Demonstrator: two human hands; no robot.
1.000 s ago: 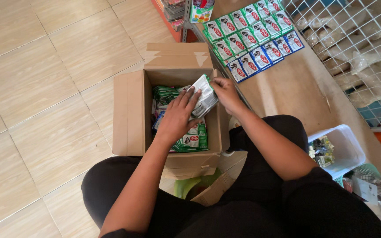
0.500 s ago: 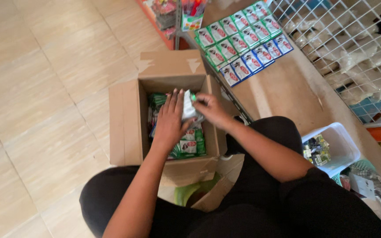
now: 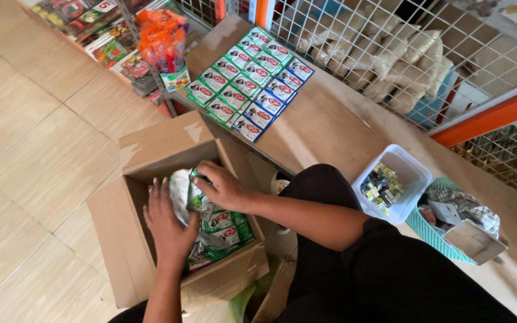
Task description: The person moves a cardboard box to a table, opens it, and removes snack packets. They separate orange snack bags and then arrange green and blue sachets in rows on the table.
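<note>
Head view: both hands, left hand (image 3: 169, 224) and right hand (image 3: 225, 186), now reach deeper into the open brown cardboard box (image 3: 121, 239), grasping a silvery green sachet strip (image 3: 186, 194) previously lifted higher.

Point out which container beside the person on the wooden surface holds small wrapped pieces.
The white plastic tub, nearer the person's leg. The teal basket next to it holds a checked cloth and a carton instead.
</note>
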